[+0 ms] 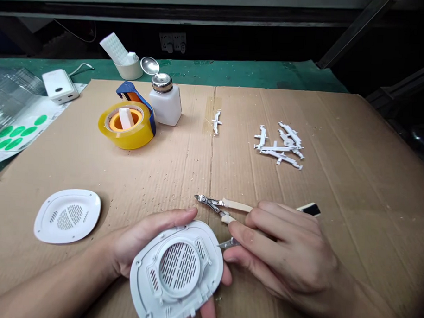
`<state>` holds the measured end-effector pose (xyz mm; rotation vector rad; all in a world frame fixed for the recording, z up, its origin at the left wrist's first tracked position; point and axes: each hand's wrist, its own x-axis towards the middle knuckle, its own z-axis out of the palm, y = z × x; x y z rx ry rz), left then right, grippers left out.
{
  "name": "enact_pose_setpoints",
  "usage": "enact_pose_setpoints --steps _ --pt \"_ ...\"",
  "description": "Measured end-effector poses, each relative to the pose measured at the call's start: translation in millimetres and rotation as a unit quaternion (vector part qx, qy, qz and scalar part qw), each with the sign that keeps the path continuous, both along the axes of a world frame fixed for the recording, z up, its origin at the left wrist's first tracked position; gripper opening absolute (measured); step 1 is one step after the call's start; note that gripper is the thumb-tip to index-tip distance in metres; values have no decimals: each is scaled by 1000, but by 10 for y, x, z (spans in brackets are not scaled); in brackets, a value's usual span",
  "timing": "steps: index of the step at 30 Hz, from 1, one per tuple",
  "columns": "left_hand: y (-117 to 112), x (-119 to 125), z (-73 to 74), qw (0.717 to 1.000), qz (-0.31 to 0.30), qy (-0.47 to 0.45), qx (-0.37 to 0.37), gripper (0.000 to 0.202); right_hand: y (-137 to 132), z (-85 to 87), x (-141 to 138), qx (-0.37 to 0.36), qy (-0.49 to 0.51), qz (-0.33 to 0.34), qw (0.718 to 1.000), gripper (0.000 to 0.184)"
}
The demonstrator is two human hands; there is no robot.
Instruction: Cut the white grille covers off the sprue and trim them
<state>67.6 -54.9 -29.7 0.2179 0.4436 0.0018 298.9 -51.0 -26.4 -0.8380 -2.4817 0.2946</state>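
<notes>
My left hand [141, 235] is closed around a white plastic cover [210, 275] with a slotted round grille, its ribbed inner side facing up. In my right hand [285, 254] is a small knife, pinched between thumb and fingers; its pointed blade [229, 243] meets the cover's right edge. Cutting nippers [210, 203] with cream handles point left just beyond the cover. Their handles run under or beside my right fingers, and I cannot tell whether the hand also touches them. A dark-tipped end [311, 209] sticks out behind the knuckles.
Another white grille cover [67, 216] lies at left on the cardboard [169, 176]. White plastic sprue pieces [282, 145] are piled at right, with a single one [217, 122] near the middle. Behind stand a tape dispenser [128, 126], a pump bottle [165, 104] and a white cup [129, 69].
</notes>
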Motion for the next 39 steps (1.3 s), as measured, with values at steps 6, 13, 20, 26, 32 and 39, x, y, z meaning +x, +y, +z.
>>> enact_pose_setpoints --steps 6,13,20,26,32,39 --pt "11 16 -3 1000 -8 7 14 70 -1 -13 -8 -11 -3 4 1000 29" --pt "4 -21 -3 1000 -12 3 4 74 -2 -18 -10 -32 -1 6 999 27" --pt "8 -11 -10 1000 -18 1 23 71 -14 -48 -30 -50 0 0 999 31" --pt "-64 -49 -105 1000 15 -17 -22 71 -16 -55 -49 -41 -1 6 999 31" --pt "-149 -83 -212 998 21 -20 -55 78 -14 -66 -63 -50 6 10 999 29" --pt "-147 -62 -267 998 19 -39 -44 81 10 -21 -31 -73 48 28 996 25"
